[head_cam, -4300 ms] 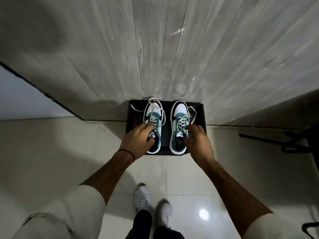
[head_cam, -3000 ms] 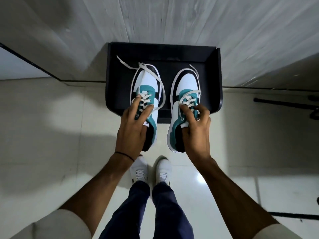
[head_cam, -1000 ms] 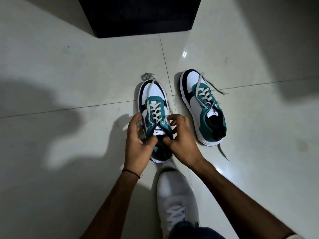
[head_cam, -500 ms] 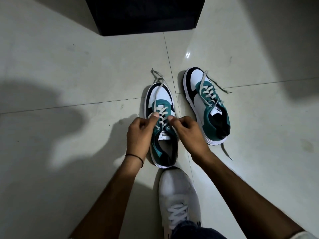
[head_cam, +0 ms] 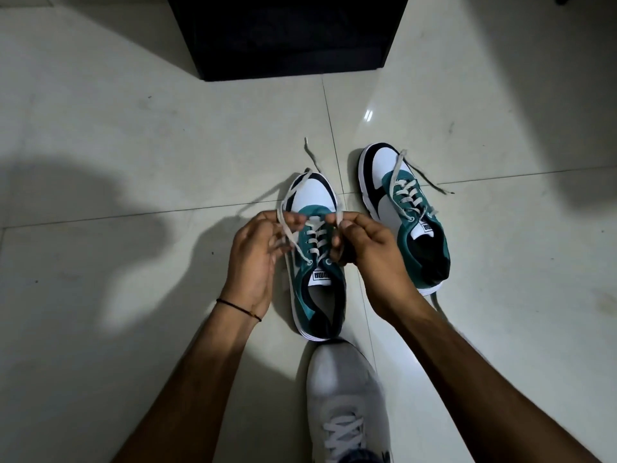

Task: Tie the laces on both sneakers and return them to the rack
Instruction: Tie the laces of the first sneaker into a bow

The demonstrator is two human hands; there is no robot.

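Head view: vs 0.5 s ago both hands have lifted off the eyelets w/ lace ends pulled up and out; camera sits a bit lower, shoes look larger.

Left hand point(head_cam: 255, 259) is over the left side of the near teal, white and black low-top sneaker point(head_cam: 315, 262), palm turned inward, fingers curled and pinched together on the off-white flat lace point(head_cam: 290, 235) of that shoe. The lace runs up from the eyelets, thru the fingers, loops fwd around the white toe cap, and one free end trails on the floor past the toe. Thin black thread band point(head_cam: 238, 308) on the left wrist.

Right hand point(head_cam: 370, 252) is on the shoe's right side, thumb and forefinger closed on the other lace strand just above the tongue; the rest of the fingers are folded under. The two hands are nearly level, close but not touching, w/ the laced throat between them.

Second matching teal, white and black sneaker point(head_cam: 405, 215) stands just right of the first, angled, laces loose and untied, one end lying out to the right on the glossy cream floor tiles point(head_cam: 133, 135).

Black rack/cabinet base point(head_cam: 287, 35) at top, cut off by frame edge; inside too dark to read. Grey-white worn sneaker point(head_cam: 347, 402) on the person's foot at bottom touches the heel of the near shoe, partly cropped. Lace crossing btw the hands is hard to make out.
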